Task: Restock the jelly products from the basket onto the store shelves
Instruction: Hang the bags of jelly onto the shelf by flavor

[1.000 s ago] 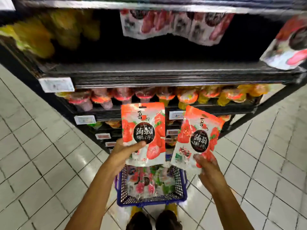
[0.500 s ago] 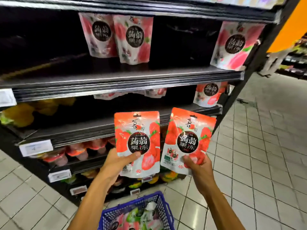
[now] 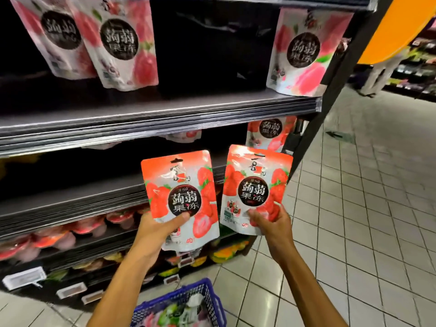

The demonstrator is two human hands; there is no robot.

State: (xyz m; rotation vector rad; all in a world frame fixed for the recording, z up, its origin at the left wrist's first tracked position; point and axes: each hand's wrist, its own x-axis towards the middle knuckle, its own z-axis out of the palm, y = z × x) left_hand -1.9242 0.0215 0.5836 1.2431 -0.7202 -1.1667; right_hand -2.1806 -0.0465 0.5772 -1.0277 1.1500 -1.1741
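Observation:
My left hand (image 3: pixel 157 228) grips the lower edge of a red strawberry jelly pouch (image 3: pixel 180 192), held upright in front of the shelves. My right hand (image 3: pixel 271 223) holds a second, matching strawberry pouch (image 3: pixel 256 185) by its bottom, just to the right of the first. A blue basket (image 3: pixel 210 296) with more jelly packs sits on the floor below my arms, partly cut off by the frame edge. The upper shelf (image 3: pixel 165 112) carries pink peach jelly pouches (image 3: pixel 120 43) at the left and one (image 3: pixel 304 53) at the right, with a dark gap between them.
Another pouch (image 3: pixel 269 133) stands on the middle shelf at the right end. Lower shelves hold jelly cups (image 3: pixel 54 237) and price tags (image 3: pixel 23 277). White tiled floor (image 3: pixel 354 220) opens to the right. A person (image 3: pixel 382 72) stands far off in the aisle.
The view has tilted up and closed in on the shelves. Both pouches have risen toward the middle shelf and the basket has slid to the bottom edge.

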